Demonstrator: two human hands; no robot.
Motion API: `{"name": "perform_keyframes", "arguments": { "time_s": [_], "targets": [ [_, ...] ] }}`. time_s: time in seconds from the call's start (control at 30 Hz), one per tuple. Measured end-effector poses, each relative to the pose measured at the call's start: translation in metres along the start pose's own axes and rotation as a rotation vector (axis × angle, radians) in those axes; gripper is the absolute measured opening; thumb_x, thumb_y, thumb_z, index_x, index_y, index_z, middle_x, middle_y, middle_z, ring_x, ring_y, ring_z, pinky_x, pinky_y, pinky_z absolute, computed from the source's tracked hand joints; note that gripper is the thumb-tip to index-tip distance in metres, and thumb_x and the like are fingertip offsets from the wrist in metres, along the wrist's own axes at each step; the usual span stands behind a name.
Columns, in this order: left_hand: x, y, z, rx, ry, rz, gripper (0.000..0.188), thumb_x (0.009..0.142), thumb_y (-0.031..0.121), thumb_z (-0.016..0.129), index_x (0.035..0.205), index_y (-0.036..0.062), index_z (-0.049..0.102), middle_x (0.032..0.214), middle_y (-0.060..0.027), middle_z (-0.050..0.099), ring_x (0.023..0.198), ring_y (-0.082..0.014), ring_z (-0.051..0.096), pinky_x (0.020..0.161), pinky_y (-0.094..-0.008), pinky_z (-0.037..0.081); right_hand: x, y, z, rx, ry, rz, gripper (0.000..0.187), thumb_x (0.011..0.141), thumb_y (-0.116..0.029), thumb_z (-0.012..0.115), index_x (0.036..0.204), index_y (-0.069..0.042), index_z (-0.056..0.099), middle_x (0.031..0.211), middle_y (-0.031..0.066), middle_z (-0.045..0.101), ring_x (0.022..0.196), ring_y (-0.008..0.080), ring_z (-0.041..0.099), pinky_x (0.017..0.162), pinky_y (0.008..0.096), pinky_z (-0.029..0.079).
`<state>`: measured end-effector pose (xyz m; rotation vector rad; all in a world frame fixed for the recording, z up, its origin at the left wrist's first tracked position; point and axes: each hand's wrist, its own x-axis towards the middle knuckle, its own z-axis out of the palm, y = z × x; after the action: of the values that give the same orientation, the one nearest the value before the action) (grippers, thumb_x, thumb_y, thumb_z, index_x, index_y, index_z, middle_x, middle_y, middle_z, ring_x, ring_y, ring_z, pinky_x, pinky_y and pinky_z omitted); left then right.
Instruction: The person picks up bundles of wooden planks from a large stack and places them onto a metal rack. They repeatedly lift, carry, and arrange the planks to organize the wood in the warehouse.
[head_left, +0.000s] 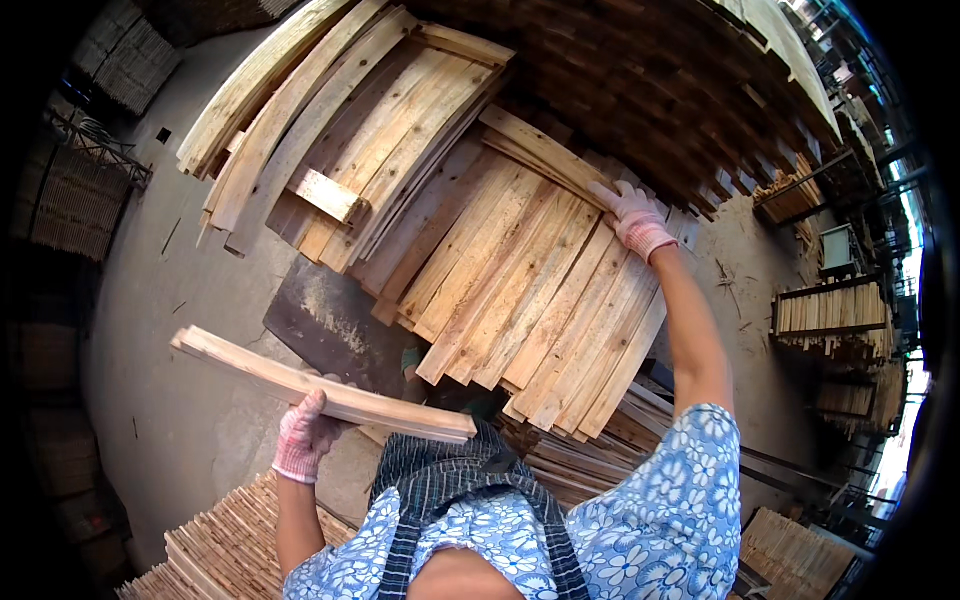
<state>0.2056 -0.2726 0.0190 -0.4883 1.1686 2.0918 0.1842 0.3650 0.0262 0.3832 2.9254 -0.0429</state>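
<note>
My left hand (305, 436), in a pale pink-and-white knit glove, is closed around the middle of a few narrow wooden slats (320, 388) lying together, held up in front of my apron at the left. Farther off, my gloved right hand (638, 217) is at the near right end of some wooden strips (545, 155). Its thumb lies over them and the other fingers bend past the end; their undersides are hidden. These strips lie crosswise on a stack of wooden boards (520, 270), whose boards run side by side toward me.
A second board pile (400, 120) stands beyond at the left, with a short wood block (328, 194) on it. A tall dark stack of wood (660, 80) rises behind. More slats (240, 545) are piled at my lower left, and bundled wood (832, 312) stands at the right.
</note>
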Motion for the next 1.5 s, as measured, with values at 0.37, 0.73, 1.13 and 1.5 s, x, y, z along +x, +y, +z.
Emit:
{"name": "perform_keyframes", "arguments": {
  "time_s": [0.37,0.73,1.13,1.5],
  "targets": [
    [0.028,-0.118,-0.016,-0.237,0.062,-0.398,0.061,0.090,0.029,0.079,0.131,-0.0036,0.046,0.130,-0.0294,0.055,0.119,-0.0530,0.058,0.089,-0.0756,0.052,-0.009,0.035,0.010,0.033,-0.065,-0.086,0.061,0.096,-0.018,0.059,0.153,-0.036,0.043,0.145,0.0181,0.048,0.128,0.0395,0.051,0.109,0.0484,0.043],
    [0.094,-0.103,0.099,0.001,-0.014,-0.440,0.042,0.092,0.015,0.073,0.120,-0.0004,0.047,0.117,-0.0234,0.057,0.102,-0.0417,0.066,0.074,-0.0626,0.064,0.018,0.014,0.012,-0.013,0.016,0.028,0.070,0.093,-0.011,0.057,0.153,-0.044,0.041,0.145,0.0187,0.049,0.129,0.0399,0.050,0.110,0.0496,0.040],
    [0.047,-0.135,0.045,-0.036,-0.142,-0.503,0.042,0.090,0.031,0.077,0.111,0.0001,0.058,0.114,-0.0223,0.064,0.107,-0.0418,0.066,0.085,-0.0593,0.063,-0.005,0.030,0.012,-0.021,-0.015,0.063,0.089,0.084,-0.003,0.063,0.157,-0.045,0.033,0.152,0.0184,0.044,0.135,0.0422,0.047,0.111,0.0489,0.039],
    [0.103,-0.134,0.074,-0.058,-0.158,-0.512,0.061,0.092,0.031,0.076,0.133,-0.0017,0.046,0.132,-0.0273,0.055,0.118,-0.0486,0.060,0.086,-0.0709,0.057,-0.041,-0.020,-0.029,-0.195,0.162,-0.053,0.069,0.095,-0.014,0.061,0.156,-0.036,0.037,0.156,0.0203,0.040,0.141,0.0387,0.043,0.119,0.0530,0.034]
  ]
}}
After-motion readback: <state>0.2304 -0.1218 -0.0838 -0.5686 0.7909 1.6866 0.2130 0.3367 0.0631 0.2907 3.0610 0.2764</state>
